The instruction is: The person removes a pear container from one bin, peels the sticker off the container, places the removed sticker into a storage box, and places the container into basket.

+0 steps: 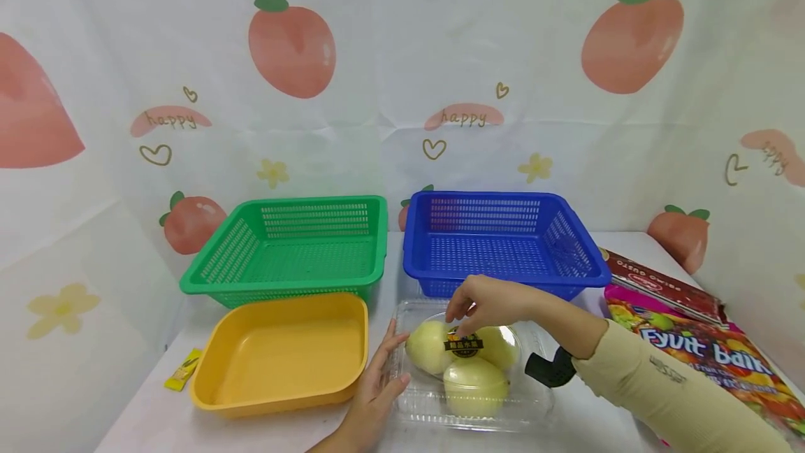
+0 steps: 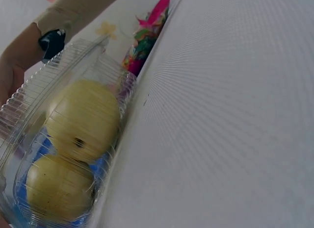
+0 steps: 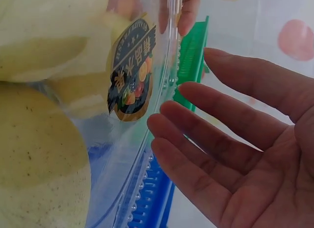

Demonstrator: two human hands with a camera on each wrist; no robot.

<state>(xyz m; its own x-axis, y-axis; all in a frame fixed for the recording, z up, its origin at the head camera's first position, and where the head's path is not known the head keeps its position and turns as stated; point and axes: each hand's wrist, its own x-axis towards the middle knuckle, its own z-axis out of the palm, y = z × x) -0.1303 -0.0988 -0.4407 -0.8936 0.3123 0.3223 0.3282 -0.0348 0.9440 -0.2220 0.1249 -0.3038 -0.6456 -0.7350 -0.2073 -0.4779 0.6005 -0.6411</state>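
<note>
A clear plastic clamshell box (image 1: 434,407) lies on the table, its lid down. Inside are 3 round, pale yellow fruits (image 1: 476,386) with speckled skin, like pears. On the lid is a black and gold label (image 1: 464,345). My left hand (image 1: 372,386) rests against the box's left side, fingers extended along it and thumb near the edge. Just over the lid hovers my right hand (image 1: 487,303), holding nothing. In the right wrist view, the right hand's loosely bent fingers (image 3: 221,105) are spread beside the lid's edge.
Behind stand a green basket (image 1: 377,257) and a blue basket (image 1: 503,279). A yellow tub (image 1: 279,404) is left of the box, with a small yellow packet (image 1: 184,369) beyond it. At right lie a Fruit Balk bag (image 1: 704,351) and a dark red packet (image 1: 660,285).
</note>
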